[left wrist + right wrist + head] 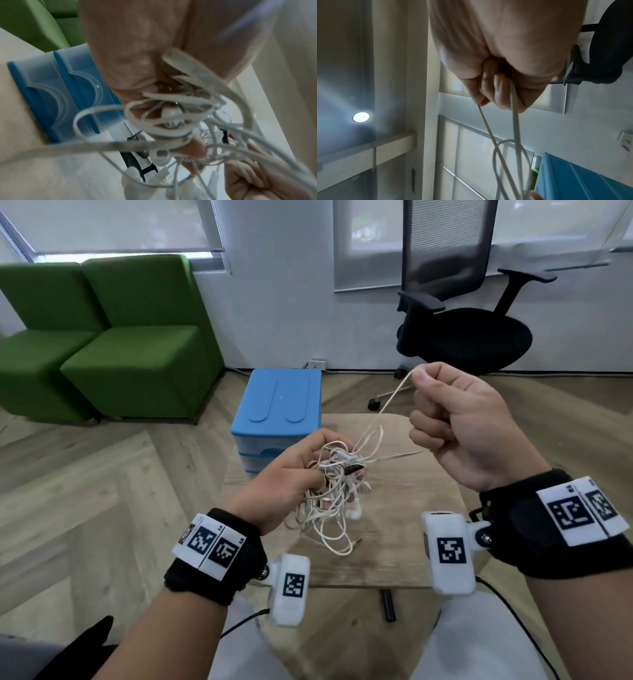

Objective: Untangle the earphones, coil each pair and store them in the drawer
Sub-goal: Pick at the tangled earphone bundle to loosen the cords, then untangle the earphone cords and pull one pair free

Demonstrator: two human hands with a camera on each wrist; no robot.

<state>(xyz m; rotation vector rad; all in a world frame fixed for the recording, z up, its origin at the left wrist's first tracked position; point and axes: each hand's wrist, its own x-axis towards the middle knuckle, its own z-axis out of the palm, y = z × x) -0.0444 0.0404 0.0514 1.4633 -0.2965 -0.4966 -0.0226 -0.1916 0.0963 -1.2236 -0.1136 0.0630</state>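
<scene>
A tangle of white earphones (334, 484) hangs above the small wooden table (411, 542), bunched in my left hand (294, 474), whose fingers curl round the knot. In the left wrist view the tangle (171, 119) fills the middle, with earbuds and plugs among the loops. My right hand (459, 422) is raised to the right and pinches one strand (387, 405) between thumb and forefinger, holding it stretched up out of the bundle. The right wrist view shows that strand (513, 128) doubled as a loop running down from the curled fingers (498, 89). A jack plug (358, 541) dangles low.
A blue plastic drawer unit (277, 412) with its drawers shut stands at the table's far left edge. Behind are two green seats (102, 344) and a black office chair (472, 313). Wooden floor surrounds the table.
</scene>
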